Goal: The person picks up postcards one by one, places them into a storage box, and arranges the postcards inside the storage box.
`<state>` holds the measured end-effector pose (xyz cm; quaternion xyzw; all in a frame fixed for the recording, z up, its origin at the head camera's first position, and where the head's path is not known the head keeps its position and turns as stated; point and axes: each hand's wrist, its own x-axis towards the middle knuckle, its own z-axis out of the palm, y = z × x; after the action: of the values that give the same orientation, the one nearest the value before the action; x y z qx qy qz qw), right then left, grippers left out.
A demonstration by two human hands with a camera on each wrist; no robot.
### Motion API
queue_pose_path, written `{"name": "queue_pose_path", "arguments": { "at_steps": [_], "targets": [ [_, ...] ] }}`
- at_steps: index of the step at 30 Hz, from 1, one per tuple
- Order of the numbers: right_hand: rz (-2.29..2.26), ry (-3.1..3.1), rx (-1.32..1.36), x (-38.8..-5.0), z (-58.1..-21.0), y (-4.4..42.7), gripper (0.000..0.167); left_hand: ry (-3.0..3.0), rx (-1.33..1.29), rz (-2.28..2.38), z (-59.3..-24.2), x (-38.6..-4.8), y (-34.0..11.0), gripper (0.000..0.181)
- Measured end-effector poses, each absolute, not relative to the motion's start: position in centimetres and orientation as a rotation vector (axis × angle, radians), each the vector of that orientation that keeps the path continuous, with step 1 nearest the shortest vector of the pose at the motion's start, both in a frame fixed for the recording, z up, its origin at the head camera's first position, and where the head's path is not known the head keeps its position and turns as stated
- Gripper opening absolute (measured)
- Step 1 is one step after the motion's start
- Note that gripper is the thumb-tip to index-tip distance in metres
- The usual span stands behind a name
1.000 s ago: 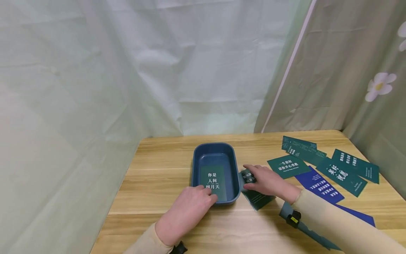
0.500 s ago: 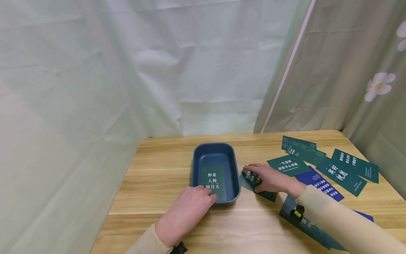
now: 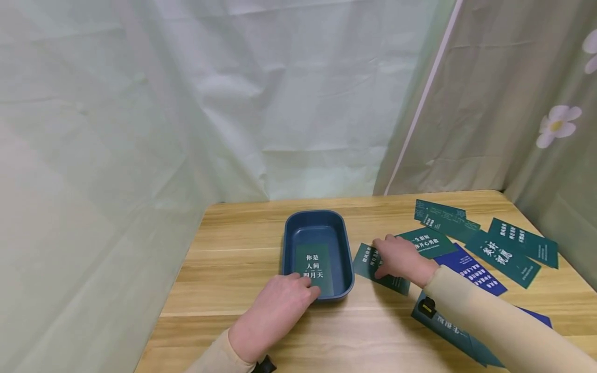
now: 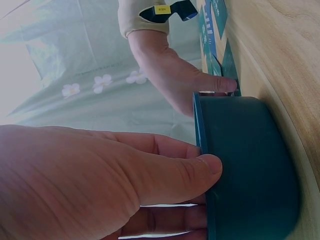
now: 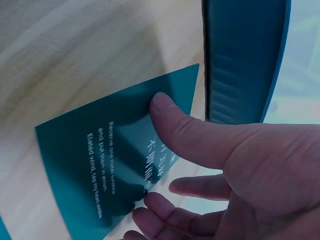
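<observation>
In the head view, the right hand (image 3: 401, 260) is covering part of a green card (image 3: 366, 261), and the left hand (image 3: 277, 305) is hiding a corner of the card in the tray (image 3: 319, 232). The right sleeve (image 3: 494, 311) is masking parts of a blue card (image 3: 536, 317) and the nearest green cards (image 3: 448, 326); print on the farthest cards (image 3: 452, 228) is appearing too small to read. The picture's right edge is clipping a curtain flower (image 3: 591, 52). The wrist views' edges are cropping the tray, and the right one is also cutting off the green card.
</observation>
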<state>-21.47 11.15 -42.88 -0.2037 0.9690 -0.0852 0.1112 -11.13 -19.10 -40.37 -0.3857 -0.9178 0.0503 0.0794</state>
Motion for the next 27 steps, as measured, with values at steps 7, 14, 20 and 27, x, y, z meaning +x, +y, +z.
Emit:
{"name": "queue_pose_path", "arguments": {
  "at_steps": [7, 14, 20, 27],
  "targets": [
    [-0.231, 2.828, -0.601, -21.6, -42.5, 10.9, 0.065, -2.752, -1.15, 0.161, -40.3, -11.2, -19.0, 0.023],
    [-0.261, 2.808, -0.583, -21.9, -42.6, 10.8, 0.078, -2.74, -1.15, 0.15, -40.3, -11.1, -19.1, 0.022],
    [-0.283, 2.817, -0.605, -22.1, -42.7, 11.0, 0.096, -2.745, -1.143, 0.15, -40.4, -11.1, -19.1, 0.022],
    [-0.355, 2.792, -0.657, -22.6, -43.0, 11.9, 0.094, -2.757, -1.147, 0.146, -40.3, -11.1, -19.1, 0.023]
  ]
}}
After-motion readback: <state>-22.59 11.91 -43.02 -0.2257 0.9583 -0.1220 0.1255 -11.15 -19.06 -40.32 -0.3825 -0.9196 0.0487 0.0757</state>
